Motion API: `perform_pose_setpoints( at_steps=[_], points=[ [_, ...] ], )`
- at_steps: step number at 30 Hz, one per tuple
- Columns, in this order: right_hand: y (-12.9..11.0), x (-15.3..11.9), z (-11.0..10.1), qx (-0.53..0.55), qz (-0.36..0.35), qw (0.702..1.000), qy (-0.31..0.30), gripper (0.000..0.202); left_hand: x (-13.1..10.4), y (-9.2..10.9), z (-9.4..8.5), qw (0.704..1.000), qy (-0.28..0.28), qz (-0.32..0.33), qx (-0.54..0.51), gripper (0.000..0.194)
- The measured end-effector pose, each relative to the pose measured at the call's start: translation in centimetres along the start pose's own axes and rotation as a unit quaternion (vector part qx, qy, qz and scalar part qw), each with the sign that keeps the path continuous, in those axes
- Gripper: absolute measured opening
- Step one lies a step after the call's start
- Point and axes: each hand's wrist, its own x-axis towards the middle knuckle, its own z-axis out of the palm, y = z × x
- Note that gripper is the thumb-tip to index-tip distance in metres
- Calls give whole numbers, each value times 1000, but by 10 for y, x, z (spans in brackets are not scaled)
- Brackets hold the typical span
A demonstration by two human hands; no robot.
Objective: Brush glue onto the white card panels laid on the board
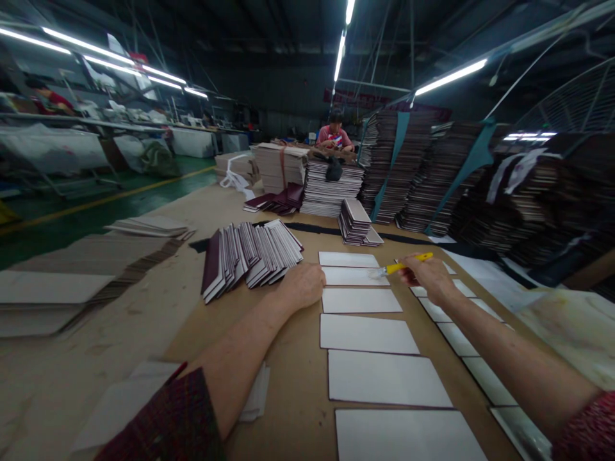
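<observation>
My right hand [428,276] grips a paintbrush by its yellow handle [408,263]. The pale bristles [378,273] touch the right part of a white rectangular board [353,276] with a dark edge, second from the far end of a column. At that board's left end rests my left hand [303,285], fingers curled in and their tips hidden; I cannot tell what they hold, if anything. Nearer me the column continues with several more white boards [369,333]. Under and beyond my right arm runs a second column of boards, looking wet and shiny [459,338].
Leaning maroon-and-white boards [254,256] fan out left of my left hand. A small stack [354,221] stands beyond the columns. Grey sheets [57,282] lie at far left. Tall dark stacks [396,166] line the back, where a person [335,136] sits.
</observation>
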Motion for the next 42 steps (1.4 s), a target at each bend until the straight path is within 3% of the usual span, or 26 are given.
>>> perform_pose_setpoints(
  at_steps=[9,12,18,21,23,26,29,34,42],
  points=[
    [7,6,-23,59,-4,997,41,17,1,3,0,998,-34,-12,52,27],
    [-1,-4,-29,114,-11,992,49,13,8,8,-4,995,-63,-16,74,16],
    [-21,-42,-26,194,-2,981,-7,9,25,17,-28,988,-126,-5,92,23],
    [-24,-62,-18,204,12,978,-45,7,10,20,-40,989,-126,35,69,14],
    [-25,-73,-12,208,22,976,-65,6,-13,25,-42,988,-126,81,44,26],
    [-25,-82,-4,215,32,972,-86,4,-52,31,-33,981,-125,150,2,35],
    [-26,-85,3,219,35,970,-96,5,-76,31,-18,981,-92,167,-25,32],
    [-26,-85,12,207,46,973,-93,7,-80,24,-1,987,-41,145,-54,33],
    [-24,-86,34,202,45,973,-97,4,-84,23,8,990,-6,121,-75,32]
  ],
)
